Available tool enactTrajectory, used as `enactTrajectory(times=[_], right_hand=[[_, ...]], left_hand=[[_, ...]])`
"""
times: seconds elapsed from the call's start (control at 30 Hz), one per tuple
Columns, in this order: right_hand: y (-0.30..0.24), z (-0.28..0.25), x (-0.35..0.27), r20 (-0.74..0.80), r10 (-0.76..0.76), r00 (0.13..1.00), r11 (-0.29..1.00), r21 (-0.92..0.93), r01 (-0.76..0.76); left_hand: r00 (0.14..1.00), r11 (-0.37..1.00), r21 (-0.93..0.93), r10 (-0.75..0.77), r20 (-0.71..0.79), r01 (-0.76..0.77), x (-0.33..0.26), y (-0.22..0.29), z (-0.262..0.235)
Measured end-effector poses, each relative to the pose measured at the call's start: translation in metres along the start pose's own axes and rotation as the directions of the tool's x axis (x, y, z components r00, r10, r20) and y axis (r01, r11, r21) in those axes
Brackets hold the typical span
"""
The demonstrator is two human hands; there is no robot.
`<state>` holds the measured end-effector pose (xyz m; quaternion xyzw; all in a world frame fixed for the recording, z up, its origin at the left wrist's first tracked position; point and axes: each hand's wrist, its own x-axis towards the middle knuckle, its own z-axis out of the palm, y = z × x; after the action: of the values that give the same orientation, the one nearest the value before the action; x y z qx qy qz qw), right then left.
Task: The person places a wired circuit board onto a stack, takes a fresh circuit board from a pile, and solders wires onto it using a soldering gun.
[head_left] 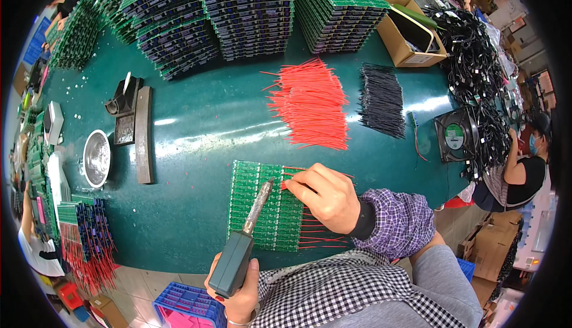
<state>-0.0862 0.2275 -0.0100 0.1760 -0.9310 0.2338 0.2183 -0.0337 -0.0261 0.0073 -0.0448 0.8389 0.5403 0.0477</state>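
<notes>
My left hand (243,301) is wrapped around the grey handle of a soldering iron (233,263). The iron's tip points up and rests on or just above a green circuit board panel (244,206) that lies flat in front of me. My right hand (325,200) is closed in a pinch over the panel's right side, its fingertips close to the iron's tip. A red wire (283,186) shows at those fingertips. More red wires (316,230) stick out from the panel's right edge, partly hidden under my right hand.
Beyond the panel lie a pile of red wires (310,104) and a bundle of black wires (382,100). Stacked circuit boards (247,18) rise at the back. A metal bowl (96,158) and soldering stand (125,126) sit left. A fan (456,136) and black cables (471,48) are right.
</notes>
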Motion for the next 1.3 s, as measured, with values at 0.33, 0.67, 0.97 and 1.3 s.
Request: enactTrajectory(times=[0.33, 0.67, 0.97, 1.3], right_hand=[[0.004, 0.0, 0.002, -0.017, 0.02, 1.0, 0.998, -0.058, -0.021], [0.006, 0.003, 0.002, -0.014, 0.021, 1.0, 0.997, -0.071, -0.021], [0.006, 0.001, 0.006, -0.035, -0.001, 0.999, 0.999, -0.045, -0.001], [0.011, -0.005, 0.005, -0.037, 0.11, 0.993, 0.992, 0.07, -0.107]], left_hand=[[0.994, 0.994, -0.068, 0.077, -0.08, -0.082, 0.008, 0.007, 0.011], [0.993, 0.995, -0.03, 0.096, -0.076, -0.098, 0.01, 0.007, 0.012], [0.987, 0.991, -0.023, 0.132, -0.094, -0.134, 0.009, 0.004, 0.012], [0.987, 0.993, -0.033, 0.111, -0.12, -0.115, 0.01, 0.003, 0.011]])
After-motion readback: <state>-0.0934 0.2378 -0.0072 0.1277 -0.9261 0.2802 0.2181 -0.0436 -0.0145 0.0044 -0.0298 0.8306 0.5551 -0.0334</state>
